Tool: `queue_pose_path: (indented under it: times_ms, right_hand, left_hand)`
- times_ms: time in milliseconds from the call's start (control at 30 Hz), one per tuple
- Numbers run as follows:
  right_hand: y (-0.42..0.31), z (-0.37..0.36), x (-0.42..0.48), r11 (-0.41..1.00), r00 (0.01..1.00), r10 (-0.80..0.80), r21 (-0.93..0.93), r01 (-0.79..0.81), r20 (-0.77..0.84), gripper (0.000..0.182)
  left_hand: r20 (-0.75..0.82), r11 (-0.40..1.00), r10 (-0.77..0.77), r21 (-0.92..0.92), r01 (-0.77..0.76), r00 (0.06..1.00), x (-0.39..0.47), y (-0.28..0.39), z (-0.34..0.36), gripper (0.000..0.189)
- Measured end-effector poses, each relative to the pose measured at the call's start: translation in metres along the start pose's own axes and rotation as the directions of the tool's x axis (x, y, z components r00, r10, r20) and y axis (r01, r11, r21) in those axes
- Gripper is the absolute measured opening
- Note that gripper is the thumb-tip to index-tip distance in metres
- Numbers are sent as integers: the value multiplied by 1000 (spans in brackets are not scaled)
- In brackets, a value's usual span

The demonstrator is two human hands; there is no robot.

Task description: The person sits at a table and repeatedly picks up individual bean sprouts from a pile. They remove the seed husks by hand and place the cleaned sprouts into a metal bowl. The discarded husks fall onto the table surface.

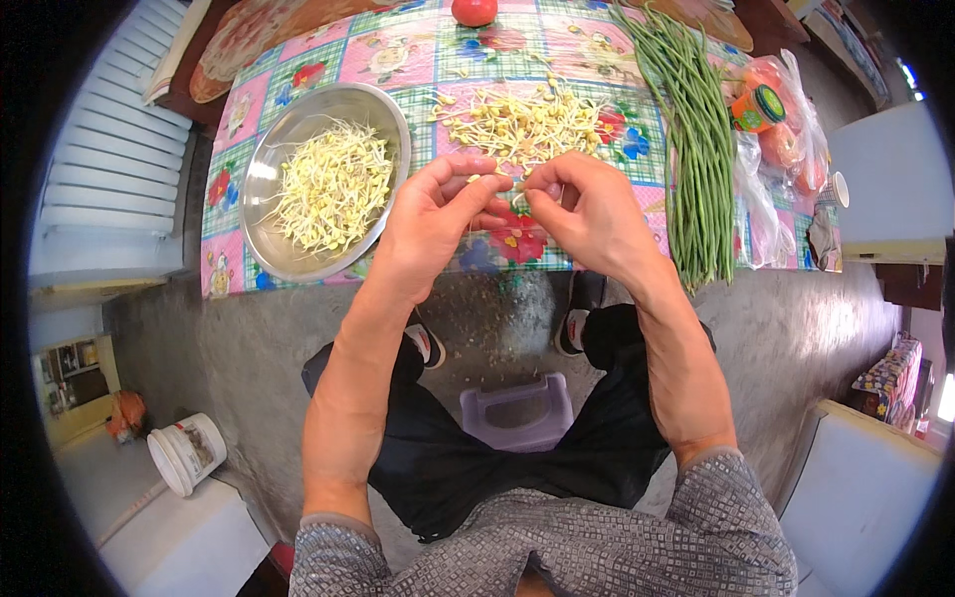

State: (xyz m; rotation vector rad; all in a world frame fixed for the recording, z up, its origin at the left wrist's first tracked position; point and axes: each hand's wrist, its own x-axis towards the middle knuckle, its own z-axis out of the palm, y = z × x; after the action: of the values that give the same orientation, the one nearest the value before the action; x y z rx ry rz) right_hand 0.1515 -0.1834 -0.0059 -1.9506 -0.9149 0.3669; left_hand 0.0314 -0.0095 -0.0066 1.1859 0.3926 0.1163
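My left hand (pixel 448 201) is raised over the near part of the table, its thumb and fingertips pinched on a bean sprout (pixel 474 178) with a yellow head. Close by on the right, my right hand (pixel 582 205) pinches a small pale piece of sprout (pixel 520 197) between thumb and index finger. Just beyond both hands, a loose pile of bean sprouts (pixel 522 123) lies on the flowered plastic tablecloth (pixel 388 52). To the left of my left hand stands a steel bowl (pixel 257 216), with a heap of bean sprouts (pixel 336 186) inside it.
Long green beans (pixel 690 149) lie in a bundle on the right. Beyond them are plastic bags (pixel 783 149) with round produce, a jar with a green lid (pixel 768 104) and a paper cup (pixel 835 189). A tomato (pixel 474 10) sits at the far edge. A white bucket (pixel 186 451) is at lower left.
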Motion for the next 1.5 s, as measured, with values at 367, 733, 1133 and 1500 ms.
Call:
queue_pose_path:
  times_ms: [367,733,1133,1500]
  right_hand:
    - [-9,4,0,994,996,-78,76,81,-35,10]
    - [-1,1,0,916,994,109,391,-89,-31,16]
    - [6,-1,3,1000,1000,0,-12,1,30,11]
    - [5,18,23,924,964,-214,-354,148,-155,13]
  left_hand:
    - [94,998,-37,52,33,995,4,-7,-2,22]
    - [63,997,-54,-58,58,997,1,1,5,23]
    - [6,978,17,-210,-15,1000,-1,3,-1,19]
    - [-24,987,11,-160,-15,1000,-3,6,0,17]
